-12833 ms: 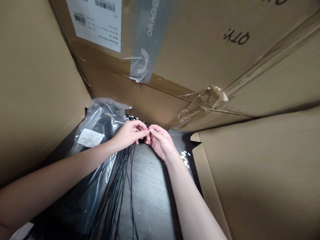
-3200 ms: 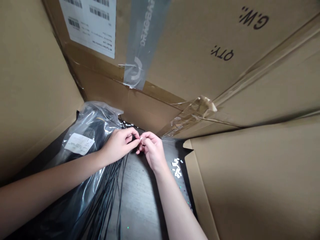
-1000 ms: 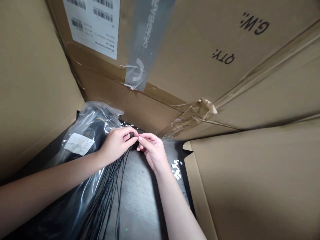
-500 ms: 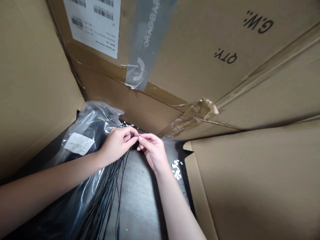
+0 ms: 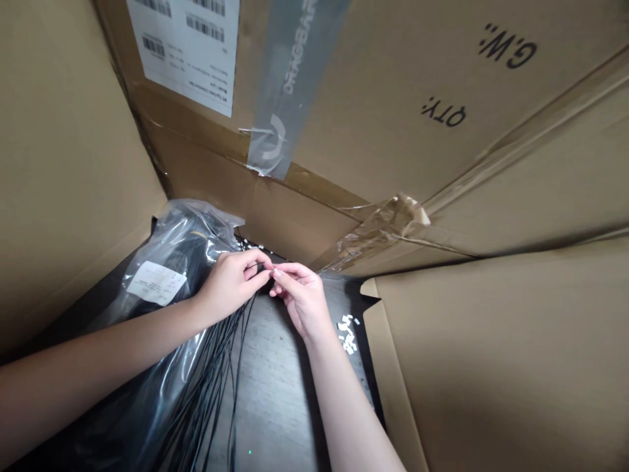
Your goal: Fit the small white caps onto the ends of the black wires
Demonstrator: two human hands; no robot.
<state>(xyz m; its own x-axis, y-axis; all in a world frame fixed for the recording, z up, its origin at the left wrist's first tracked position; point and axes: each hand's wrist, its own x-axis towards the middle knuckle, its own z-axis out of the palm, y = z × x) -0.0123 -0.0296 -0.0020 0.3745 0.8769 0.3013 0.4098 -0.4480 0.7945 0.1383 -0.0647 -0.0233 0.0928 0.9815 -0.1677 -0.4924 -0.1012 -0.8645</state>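
My left hand (image 5: pixel 234 278) pinches a thin black wire near its end, above a bundle of loose black wires (image 5: pixel 209 380). Its fingertips meet those of my right hand (image 5: pixel 302 295), which is closed in a pinch of thumb and forefinger. Whatever lies between the right fingertips is too small and covered to make out. To the left, a clear plastic bag (image 5: pixel 171 239) with dark contents and a white label (image 5: pixel 157 283) lies beside and partly under my left forearm. Small white pieces (image 5: pixel 347 334) are scattered to the right of my right wrist.
More tiny white bits (image 5: pixel 255 245) lie behind my hands. A large taped cardboard box (image 5: pixel 373 98) rises at the back, with cardboard panels (image 5: pixel 515 347) on the right and left (image 5: pixel 63 164). Below is a grey work surface (image 5: pixel 275 393).
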